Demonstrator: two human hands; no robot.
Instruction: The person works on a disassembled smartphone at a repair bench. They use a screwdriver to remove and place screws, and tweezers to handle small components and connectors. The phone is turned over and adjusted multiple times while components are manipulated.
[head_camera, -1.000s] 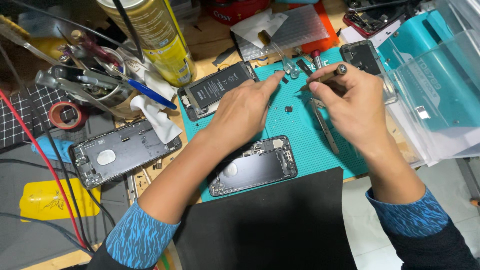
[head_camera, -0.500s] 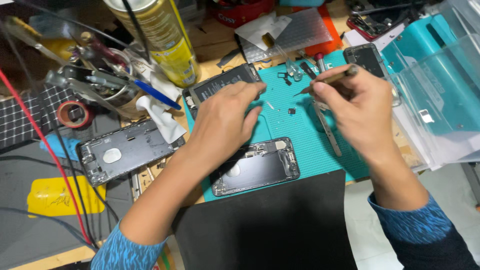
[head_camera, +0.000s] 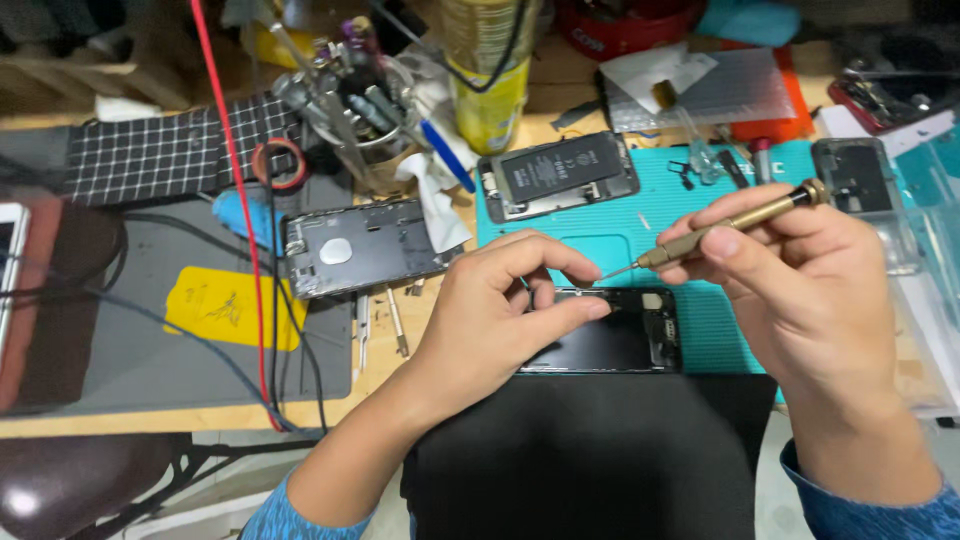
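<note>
Screwdriver (head_camera: 735, 222) tip over phone frame (head_camera: 610, 335)

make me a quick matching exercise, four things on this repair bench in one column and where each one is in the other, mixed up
Things:
1. brass screwdriver
2. open phone
3. yellow spray can
4. grey phone shell

Places:
A. at the back of the bench
B. in the right hand
C. under the left hand, on the teal mat
D. left of the teal mat

Pairs: 1-B, 2-C, 3-A, 4-D

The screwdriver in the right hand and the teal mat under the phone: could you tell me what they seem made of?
Screwdriver: likely brass-toned metal, with a satin golden sheen and a thin steel-grey tip. Teal mat: probably silicone or rubber, matte and lying flat with moulded recesses.
</note>
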